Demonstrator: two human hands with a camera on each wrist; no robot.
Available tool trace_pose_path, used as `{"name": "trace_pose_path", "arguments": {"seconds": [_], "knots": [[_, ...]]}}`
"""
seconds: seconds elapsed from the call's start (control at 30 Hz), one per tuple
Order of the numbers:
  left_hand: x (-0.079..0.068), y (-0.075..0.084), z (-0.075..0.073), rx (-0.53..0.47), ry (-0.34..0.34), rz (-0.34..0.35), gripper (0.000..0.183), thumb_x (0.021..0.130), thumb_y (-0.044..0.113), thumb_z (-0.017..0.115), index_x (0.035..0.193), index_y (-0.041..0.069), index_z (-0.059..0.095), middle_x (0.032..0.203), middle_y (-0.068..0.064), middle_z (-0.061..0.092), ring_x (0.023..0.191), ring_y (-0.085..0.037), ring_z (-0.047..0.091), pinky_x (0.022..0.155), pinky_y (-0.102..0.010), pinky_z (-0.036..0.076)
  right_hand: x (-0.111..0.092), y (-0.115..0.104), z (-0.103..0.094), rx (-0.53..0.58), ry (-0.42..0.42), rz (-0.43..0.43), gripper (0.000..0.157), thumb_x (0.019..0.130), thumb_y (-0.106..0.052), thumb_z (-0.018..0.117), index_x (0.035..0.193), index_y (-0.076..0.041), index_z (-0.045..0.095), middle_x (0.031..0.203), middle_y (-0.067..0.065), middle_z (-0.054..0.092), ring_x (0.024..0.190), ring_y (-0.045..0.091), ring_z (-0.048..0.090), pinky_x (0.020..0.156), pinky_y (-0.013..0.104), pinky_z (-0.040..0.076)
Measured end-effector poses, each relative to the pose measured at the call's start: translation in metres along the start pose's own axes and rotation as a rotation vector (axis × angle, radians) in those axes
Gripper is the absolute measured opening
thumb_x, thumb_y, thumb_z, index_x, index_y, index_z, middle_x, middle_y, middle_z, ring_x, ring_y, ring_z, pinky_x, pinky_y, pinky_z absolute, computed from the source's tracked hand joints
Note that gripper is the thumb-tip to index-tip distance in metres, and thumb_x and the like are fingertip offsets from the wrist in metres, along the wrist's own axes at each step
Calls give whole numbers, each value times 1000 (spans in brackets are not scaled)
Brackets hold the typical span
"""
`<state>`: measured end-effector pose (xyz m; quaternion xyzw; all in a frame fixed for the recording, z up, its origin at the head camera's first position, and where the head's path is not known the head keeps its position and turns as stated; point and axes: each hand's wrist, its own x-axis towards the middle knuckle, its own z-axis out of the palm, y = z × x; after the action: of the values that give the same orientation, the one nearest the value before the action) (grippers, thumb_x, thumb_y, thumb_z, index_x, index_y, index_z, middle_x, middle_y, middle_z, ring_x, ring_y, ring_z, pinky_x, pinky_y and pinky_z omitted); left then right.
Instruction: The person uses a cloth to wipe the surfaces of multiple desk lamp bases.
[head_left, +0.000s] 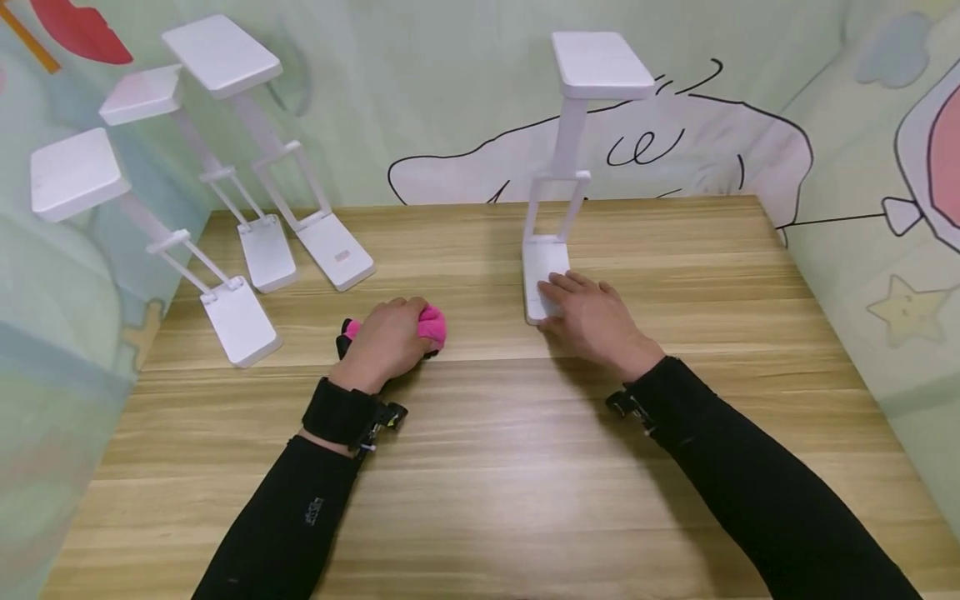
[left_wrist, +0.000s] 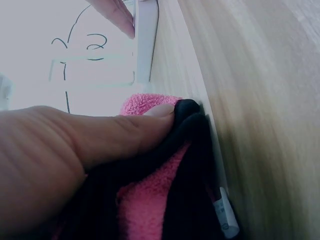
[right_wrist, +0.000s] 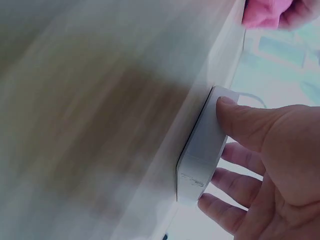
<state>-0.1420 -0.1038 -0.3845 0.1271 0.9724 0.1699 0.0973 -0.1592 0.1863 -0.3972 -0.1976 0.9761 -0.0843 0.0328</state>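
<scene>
In the head view my left hand [head_left: 386, 337] grips a bunched pink towelling cloth [head_left: 432, 327] with black edging, down at the tabletop. The left wrist view shows my thumb lying across the folded cloth [left_wrist: 145, 205], with a small white tag near its lower end. To the right, a white folding desk lamp [head_left: 546, 267] stands upright with its head raised. My right hand [head_left: 592, 321] rests on the base of that lamp, fingers over the top. In the right wrist view the thumb touches the side of the lamp base [right_wrist: 202, 147].
Several more white desk lamps stand at the left: a front one [head_left: 240, 321], a back one [head_left: 267, 250] and one beside it [head_left: 335, 250]. The wooden table [head_left: 480, 467] ends at a back wall [head_left: 450, 100] with printed drawings.
</scene>
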Motion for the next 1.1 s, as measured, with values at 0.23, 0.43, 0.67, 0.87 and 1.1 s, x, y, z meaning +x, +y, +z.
{"name": "trace_pose_path", "arguments": {"seconds": [0.23,0.43,0.67,0.87,1.1], "knots": [[0,0,1,6,14,9,54,79,32,72,122,4,55,110,-16,62,105,-34,56,95,-47,44,-2,25,-8,7,-27,52,59,87,-32,63,139,-10,44,147,16,40,135,39,33,99,71,28],[0,-1,1,4,19,16,54,80,33,71,122,4,54,111,-16,62,106,-34,56,98,-47,41,-2,48,-14,31,-38,117,57,88,-27,62,139,-9,43,147,19,39,132,42,36,97,75,23],[-1,-2,2,14,23,27,54,81,33,70,123,2,54,113,-17,62,107,-35,55,101,-47,39,-4,79,-19,41,-50,191,57,91,-28,57,141,-9,40,147,22,37,129,47,36,93,79,18],[-1,-3,3,4,28,37,53,81,33,69,122,3,54,113,-17,61,106,-35,55,101,-47,39,-4,100,-27,22,-66,252,55,93,-28,54,141,-8,39,146,24,36,128,49,36,91,81,18],[-1,-3,3,3,21,28,54,82,33,69,123,3,53,114,-17,61,107,-35,55,101,-48,39,-7,120,-32,47,-70,296,54,95,-30,49,143,-9,37,147,25,35,126,51,36,87,82,18]]}}
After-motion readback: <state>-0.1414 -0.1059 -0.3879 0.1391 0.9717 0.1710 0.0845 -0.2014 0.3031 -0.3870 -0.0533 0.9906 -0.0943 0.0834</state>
